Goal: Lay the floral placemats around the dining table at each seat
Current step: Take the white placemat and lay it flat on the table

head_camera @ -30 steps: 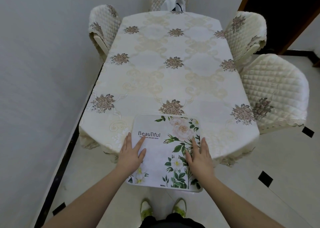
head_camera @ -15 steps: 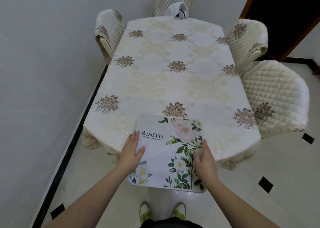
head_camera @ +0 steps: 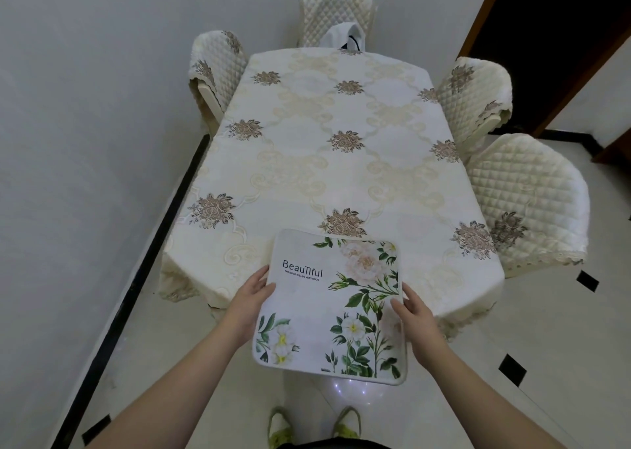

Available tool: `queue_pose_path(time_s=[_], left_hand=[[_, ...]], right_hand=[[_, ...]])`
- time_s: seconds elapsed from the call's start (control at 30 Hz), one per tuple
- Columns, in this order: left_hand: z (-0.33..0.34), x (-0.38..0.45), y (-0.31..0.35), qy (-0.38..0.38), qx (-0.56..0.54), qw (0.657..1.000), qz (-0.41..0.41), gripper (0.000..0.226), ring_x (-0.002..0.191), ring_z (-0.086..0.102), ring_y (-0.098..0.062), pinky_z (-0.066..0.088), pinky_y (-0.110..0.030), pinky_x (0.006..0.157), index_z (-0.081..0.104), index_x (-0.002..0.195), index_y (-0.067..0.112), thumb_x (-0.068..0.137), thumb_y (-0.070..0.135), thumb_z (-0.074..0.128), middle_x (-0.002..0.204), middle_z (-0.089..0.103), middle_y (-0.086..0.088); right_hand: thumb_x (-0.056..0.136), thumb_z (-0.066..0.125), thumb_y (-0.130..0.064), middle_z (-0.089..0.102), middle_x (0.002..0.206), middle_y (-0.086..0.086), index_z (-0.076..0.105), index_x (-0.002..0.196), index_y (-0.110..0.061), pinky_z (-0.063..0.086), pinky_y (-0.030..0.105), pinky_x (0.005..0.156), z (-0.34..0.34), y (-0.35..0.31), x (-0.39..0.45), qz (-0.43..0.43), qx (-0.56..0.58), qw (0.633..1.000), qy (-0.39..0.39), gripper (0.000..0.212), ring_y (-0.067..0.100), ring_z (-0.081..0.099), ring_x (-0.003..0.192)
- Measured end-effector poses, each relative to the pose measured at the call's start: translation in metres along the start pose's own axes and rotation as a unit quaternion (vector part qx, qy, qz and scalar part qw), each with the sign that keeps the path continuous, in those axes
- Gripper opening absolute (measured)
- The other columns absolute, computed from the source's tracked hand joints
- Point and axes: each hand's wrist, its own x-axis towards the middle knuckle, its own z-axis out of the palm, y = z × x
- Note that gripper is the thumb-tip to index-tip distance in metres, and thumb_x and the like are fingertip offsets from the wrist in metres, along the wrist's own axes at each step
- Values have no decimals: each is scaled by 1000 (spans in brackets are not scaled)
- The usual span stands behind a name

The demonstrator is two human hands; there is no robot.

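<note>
Placemat [head_camera: 333,307] with flowers is held by both hands, the left hand [head_camera: 251,300] gripping its left edge and the right hand [head_camera: 415,313] its right edge, its far part over the counter's [head_camera: 341,175] near edge.

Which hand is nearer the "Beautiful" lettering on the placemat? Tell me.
Left. The left hand holds the placemat edge right beside the lettering; the right hand holds the opposite edge, across the leaf print.
</note>
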Motion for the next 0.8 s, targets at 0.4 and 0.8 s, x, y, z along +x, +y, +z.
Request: queue_pose_path(time_s=[0.4, 0.8], left_hand=[[-4, -21, 14, -22, 205, 977, 49, 71, 93, 75, -21, 59, -49, 85, 33, 150, 37, 95, 1, 59, 112, 73, -2], [-4, -36, 70, -78, 238, 961, 117, 83, 88, 75, -17, 58, -25, 67, 20, 154, 43, 94, 3, 61, 106, 77, 2]], right_hand=[[96, 57, -10, 68, 109, -15, 35, 132, -53, 61, 40, 81, 19, -19, -27, -64, -34, 997, 11, 61, 11, 73, 89], [96, 60, -12, 69, 116, -2, 29, 150, -41, 61, 30, 74, 10, -54, -54, -118, -12, 991, 59, 69, 10, 73, 90]])
